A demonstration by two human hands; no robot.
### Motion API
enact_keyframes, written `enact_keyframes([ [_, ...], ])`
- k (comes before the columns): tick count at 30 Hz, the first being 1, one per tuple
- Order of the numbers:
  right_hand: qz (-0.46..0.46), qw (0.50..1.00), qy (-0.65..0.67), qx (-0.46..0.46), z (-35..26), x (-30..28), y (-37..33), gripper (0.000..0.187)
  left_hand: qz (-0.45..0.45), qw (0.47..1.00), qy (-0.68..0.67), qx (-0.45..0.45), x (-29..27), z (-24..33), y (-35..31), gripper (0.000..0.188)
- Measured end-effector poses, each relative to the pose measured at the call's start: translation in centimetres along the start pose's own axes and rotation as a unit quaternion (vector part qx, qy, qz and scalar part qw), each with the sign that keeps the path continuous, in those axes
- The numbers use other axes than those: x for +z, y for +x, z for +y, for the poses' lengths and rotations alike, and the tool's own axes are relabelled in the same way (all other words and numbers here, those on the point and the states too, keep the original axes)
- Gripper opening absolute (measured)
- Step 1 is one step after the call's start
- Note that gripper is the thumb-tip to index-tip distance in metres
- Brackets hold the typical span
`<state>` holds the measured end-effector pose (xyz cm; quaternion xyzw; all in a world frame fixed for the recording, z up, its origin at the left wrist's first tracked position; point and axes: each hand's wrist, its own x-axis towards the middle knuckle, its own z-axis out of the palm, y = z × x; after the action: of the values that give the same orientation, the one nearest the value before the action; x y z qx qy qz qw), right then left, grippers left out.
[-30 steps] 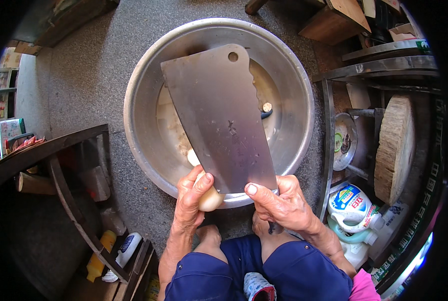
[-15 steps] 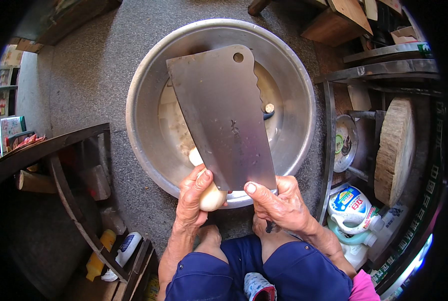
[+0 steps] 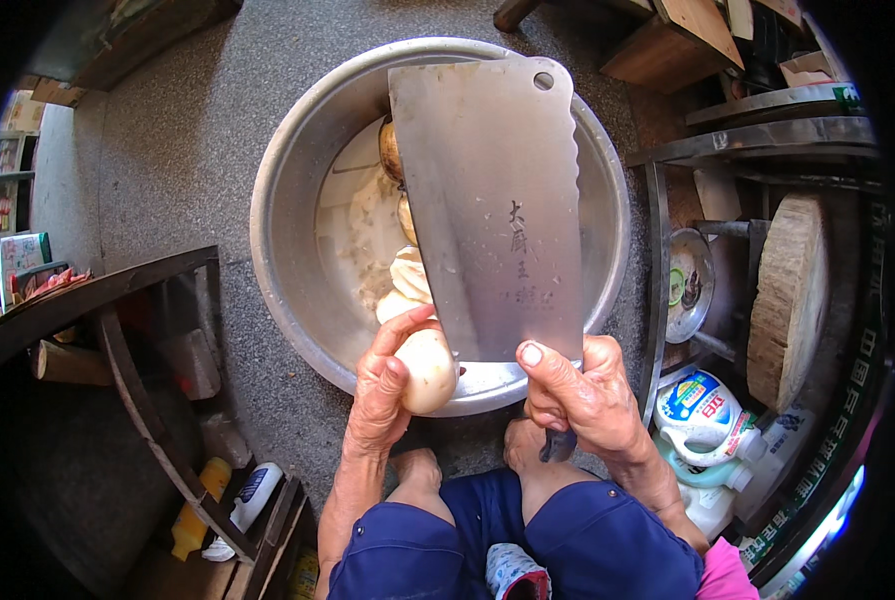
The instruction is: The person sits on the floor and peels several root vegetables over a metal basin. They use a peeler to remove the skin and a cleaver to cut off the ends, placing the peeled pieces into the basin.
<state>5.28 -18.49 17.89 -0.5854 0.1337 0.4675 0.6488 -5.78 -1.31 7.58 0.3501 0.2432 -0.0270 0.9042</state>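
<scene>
My left hand (image 3: 377, 395) is curled round a pale, smooth, rounded root vegetable (image 3: 429, 373) at the near rim of a wide metal basin (image 3: 292, 285). My right hand (image 3: 587, 400) grips a large cleaver (image 3: 492, 210) near its handle, with the thumb on the blade's face. The broad blade points away from me over the basin, and its left edge runs close beside the vegetable. Beyond my left fingers, pale pieces (image 3: 409, 275) and a brown-skinned piece (image 3: 389, 150) show in the basin. The blade hides much of the basin's inside.
On the right, a metal-edged rack (image 3: 655, 290) holds a thick round wooden block (image 3: 787, 300) and a small metal bowl (image 3: 702, 285). Detergent bottles (image 3: 702, 415) stand near my right forearm. A dark wooden frame (image 3: 137, 390) is on the left, with a yellow bottle (image 3: 199, 505) low down.
The cleaver has shifted right and slightly away from me, uncovering more pale pieces and the brown one. My left fingers have changed their hold, and more of the vegetable shows.
</scene>
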Motion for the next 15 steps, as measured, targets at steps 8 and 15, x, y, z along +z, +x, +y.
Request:
enact_keyframes([
  [8, -0.025, 0.998, -0.007, 0.055, 0.6, 0.7, -0.1, 0.025, 0.009, 0.999, -0.035, -0.028, 0.1, -0.2, -0.1, 0.059],
  [15, -0.001, 0.998, -0.026, 0.049, 1.2, 1.2, -0.1, 0.030, 0.042, 0.995, -0.020, -0.084, -0.3, 0.3, -0.4, 0.045],
])
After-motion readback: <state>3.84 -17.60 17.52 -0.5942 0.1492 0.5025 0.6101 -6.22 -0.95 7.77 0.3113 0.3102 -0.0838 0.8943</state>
